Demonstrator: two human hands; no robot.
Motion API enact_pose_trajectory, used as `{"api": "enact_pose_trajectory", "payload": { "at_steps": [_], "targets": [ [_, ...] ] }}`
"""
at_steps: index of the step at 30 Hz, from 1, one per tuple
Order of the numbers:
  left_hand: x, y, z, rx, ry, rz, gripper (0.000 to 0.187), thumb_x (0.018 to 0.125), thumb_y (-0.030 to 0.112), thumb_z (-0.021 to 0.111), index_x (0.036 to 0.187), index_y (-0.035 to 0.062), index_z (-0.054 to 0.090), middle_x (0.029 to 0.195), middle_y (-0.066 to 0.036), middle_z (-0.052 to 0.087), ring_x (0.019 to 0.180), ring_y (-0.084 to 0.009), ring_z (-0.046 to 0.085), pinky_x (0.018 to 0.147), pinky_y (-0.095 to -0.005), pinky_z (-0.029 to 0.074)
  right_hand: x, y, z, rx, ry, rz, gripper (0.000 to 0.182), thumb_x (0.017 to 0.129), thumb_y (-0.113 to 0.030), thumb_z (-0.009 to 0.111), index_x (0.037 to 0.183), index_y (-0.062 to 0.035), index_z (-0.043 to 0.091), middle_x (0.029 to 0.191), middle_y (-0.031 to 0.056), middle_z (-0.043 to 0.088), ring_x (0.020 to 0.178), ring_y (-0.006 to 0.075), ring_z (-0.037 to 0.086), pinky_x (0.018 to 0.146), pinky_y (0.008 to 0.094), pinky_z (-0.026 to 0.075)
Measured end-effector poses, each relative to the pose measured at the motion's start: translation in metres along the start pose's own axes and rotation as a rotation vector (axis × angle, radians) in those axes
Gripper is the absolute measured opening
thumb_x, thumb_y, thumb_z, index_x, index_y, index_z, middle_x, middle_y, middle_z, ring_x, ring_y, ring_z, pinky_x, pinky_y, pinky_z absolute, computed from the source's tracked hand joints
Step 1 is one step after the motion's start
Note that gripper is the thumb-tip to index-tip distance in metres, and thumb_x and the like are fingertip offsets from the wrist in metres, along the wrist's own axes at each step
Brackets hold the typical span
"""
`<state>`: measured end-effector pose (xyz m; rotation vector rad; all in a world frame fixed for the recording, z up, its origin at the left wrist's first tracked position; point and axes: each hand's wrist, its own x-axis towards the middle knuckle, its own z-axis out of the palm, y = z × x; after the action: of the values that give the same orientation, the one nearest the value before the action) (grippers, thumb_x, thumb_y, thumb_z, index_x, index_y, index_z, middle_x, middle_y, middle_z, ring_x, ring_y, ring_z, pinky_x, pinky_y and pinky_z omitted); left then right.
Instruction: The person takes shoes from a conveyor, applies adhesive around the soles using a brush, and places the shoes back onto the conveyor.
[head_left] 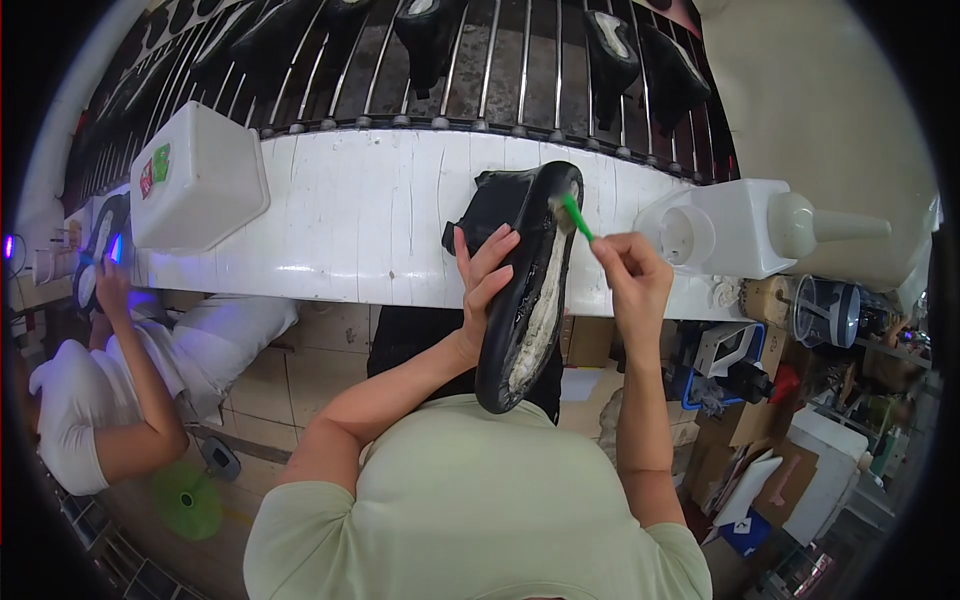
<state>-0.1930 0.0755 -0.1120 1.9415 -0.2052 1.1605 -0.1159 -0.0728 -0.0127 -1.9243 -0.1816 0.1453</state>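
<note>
A black shoe upper (516, 290) lies bottom up in front of me, its underside showing a long whitish strip with a glossy black border. Around its side my left hand (483, 280) is wrapped, fingers against the black material. Between the fingertips of my right hand (632, 275) is a small brush (577, 214) with a green handle. The brush's bristles touch the shoe's underside near its far end. The shoe's far part is over the white bench (360, 220), and its near end reaches over the bench edge toward my body.
Several black shoe uppers (425, 40) rest on a metal roller conveyor (520, 70) behind the bench. A white box (195, 180) stands left, a white container (740, 228) with a cup right. At far left a co-worker (130, 400) handles another shoe. Cartons (740, 430) are at lower right.
</note>
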Motion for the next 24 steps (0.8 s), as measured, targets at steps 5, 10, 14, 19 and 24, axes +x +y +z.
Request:
{"api": "enact_pose_trajectory", "payload": {
  "at_steps": [5, 10, 14, 19, 24],
  "targets": [
    [-0.005, -0.005, -0.001, 0.015, -0.032, 0.006, 0.091, 0.072, 0.041, 0.079, 0.136, 0.0118, 0.021, 0.134, -0.024, 0.040, 0.128, -0.0364, 0.042, 0.109, -0.0644, 0.005, 0.046, 0.017, 0.001, -0.199, 0.107, -0.069, 0.018, 0.085, -0.016, 0.071, 0.076, -0.0014, 0.065, 0.052, -0.0105, 0.038, 0.048, -0.0002, 0.028, 0.044, 0.0216, 0.016],
    [-0.001, -0.004, -0.001, 0.020, -0.021, -0.002, 0.090, 0.073, 0.042, 0.079, 0.136, 0.0113, 0.021, 0.134, -0.024, 0.041, 0.128, -0.0354, 0.042, 0.110, -0.0620, 0.005, 0.045, 0.007, -0.010, -0.088, -0.052, -0.038, 0.019, 0.083, -0.016, 0.073, 0.076, 0.0003, 0.066, 0.053, -0.0075, 0.043, 0.049, 0.0020, 0.031, 0.044, 0.0224, 0.020],
    [-0.002, -0.004, -0.002, 0.018, -0.011, 0.017, 0.089, 0.074, 0.042, 0.077, 0.136, 0.0097, 0.022, 0.134, -0.023, 0.041, 0.128, -0.0343, 0.042, 0.111, -0.0607, 0.006, 0.022, -0.011, -0.026, 0.127, -0.378, 0.068, 0.016, 0.082, -0.012, 0.072, 0.076, 0.0006, 0.067, 0.054, -0.0067, 0.046, 0.049, 0.0009, 0.035, 0.045, 0.0206, 0.022],
    [-0.013, -0.007, -0.002, 0.067, -0.049, 0.010, 0.091, 0.074, 0.040, 0.078, 0.137, 0.0111, 0.020, 0.135, -0.024, 0.041, 0.129, -0.0338, 0.042, 0.111, -0.0617, 0.006, 0.044, 0.002, -0.014, -0.057, -0.102, 0.039, 0.016, 0.083, -0.013, 0.072, 0.076, 0.0008, 0.067, 0.051, -0.0072, 0.044, 0.047, 0.0001, 0.033, 0.043, 0.0207, 0.021],
    [-0.002, -0.008, -0.001, -0.007, 0.023, 0.037, 0.093, 0.071, 0.038, 0.081, 0.138, 0.0127, 0.020, 0.136, -0.025, 0.040, 0.129, -0.0357, 0.042, 0.110, -0.0632, 0.005, 0.046, 0.009, -0.010, -0.006, -0.120, 0.036, 0.018, 0.083, -0.015, 0.072, 0.075, 0.0001, 0.067, 0.050, -0.0089, 0.040, 0.046, -0.0003, 0.029, 0.043, 0.0222, 0.017]
  ]
}}
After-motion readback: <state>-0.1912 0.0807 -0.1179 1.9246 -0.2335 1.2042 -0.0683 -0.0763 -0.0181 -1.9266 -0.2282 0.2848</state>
